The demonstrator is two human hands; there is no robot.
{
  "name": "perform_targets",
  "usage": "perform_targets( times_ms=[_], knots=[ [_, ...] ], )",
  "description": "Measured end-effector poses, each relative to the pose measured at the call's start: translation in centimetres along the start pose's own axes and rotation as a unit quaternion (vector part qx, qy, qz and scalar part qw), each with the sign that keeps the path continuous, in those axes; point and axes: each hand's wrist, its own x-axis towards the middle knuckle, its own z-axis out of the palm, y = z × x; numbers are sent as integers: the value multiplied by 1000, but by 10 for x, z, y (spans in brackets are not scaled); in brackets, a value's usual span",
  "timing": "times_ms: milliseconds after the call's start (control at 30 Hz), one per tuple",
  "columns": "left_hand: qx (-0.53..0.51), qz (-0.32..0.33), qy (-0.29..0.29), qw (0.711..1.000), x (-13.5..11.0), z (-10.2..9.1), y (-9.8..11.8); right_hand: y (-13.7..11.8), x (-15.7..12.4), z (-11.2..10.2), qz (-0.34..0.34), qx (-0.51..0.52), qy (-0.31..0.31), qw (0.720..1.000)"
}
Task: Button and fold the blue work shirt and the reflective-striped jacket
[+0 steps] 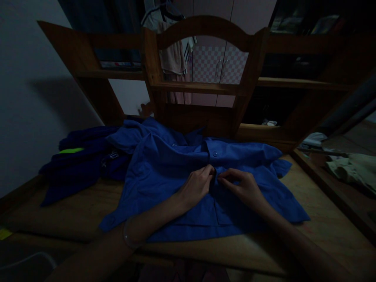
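A blue button-front jacket (170, 176) lies spread on a wooden desk, its front band running down the middle. My left hand (197, 183) has its fingers curled closed on the edge of that band. Just to the right, my right hand (241, 187) pinches thumb and forefinger together at the same spot; whatever sits between those fingertips is too small and dark to make out. A round button (215, 154) shows on the band above both hands. Part of the cloth between the hands is hidden by my fingers.
A darker blue garment (85, 156) with a bright green stripe is heaped at the left. Behind the jacket stands a wooden shelf frame (205, 89). Pale cloth (352, 168) lies beyond the raised desk edge (329, 184) at the right. A white wall (35, 98) borders the left side.
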Motion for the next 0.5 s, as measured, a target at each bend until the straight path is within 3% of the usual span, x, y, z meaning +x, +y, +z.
perform_targets(
  times_ms=[133,333,500],
  knots=[
    [-102,-49,25,993,1,0,6,-1,0,2,22,30,26,999],
    [-280,-146,42,948,2,5,7,-2,2,1,32,58,47,997],
    [-372,-225,57,899,4,13,-2,-6,-2,8,-13,-35,80,996]
  ],
)
